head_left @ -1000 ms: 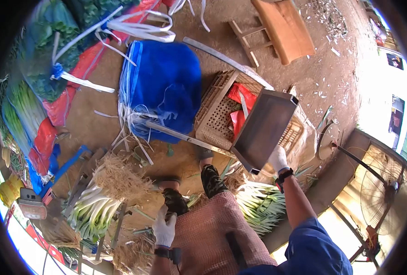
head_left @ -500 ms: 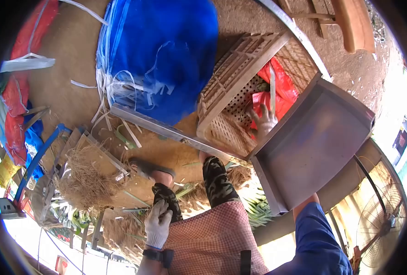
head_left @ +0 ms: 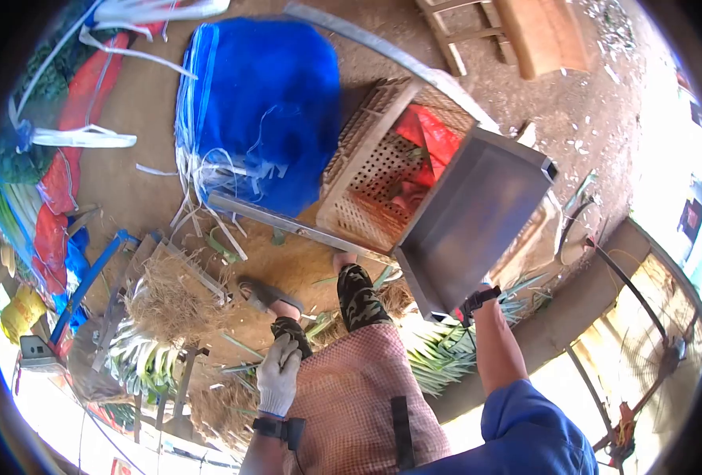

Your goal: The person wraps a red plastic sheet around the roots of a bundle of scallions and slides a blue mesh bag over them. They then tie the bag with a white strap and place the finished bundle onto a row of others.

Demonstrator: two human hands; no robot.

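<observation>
My left hand (head_left: 278, 380), in a pale glove, hangs over my camouflage-clad leg with its fingers loosely bent and apart, holding nothing. My right forearm (head_left: 500, 340) reaches up to the grey metal tray (head_left: 474, 214); the fingers of that hand are hidden behind the tray, so what they touch does not show. Beyond the tray stands a plastic crate (head_left: 357, 214) with red plastic (head_left: 438, 142) inside. A patterned apron (head_left: 335, 380) covers my lap.
A blue sack (head_left: 288, 95) with white ties lies beyond the metal frame (head_left: 288, 226). Dry fibres (head_left: 169, 293) and green leafy stalks (head_left: 145, 356) are at the left. A wooden chair (head_left: 541, 36) stands at the top and a fan (head_left: 667, 356) at the right.
My right hand has drawn back from the crate and out of sight behind the tray. The view has shifted; my left hand remains near my leg.
</observation>
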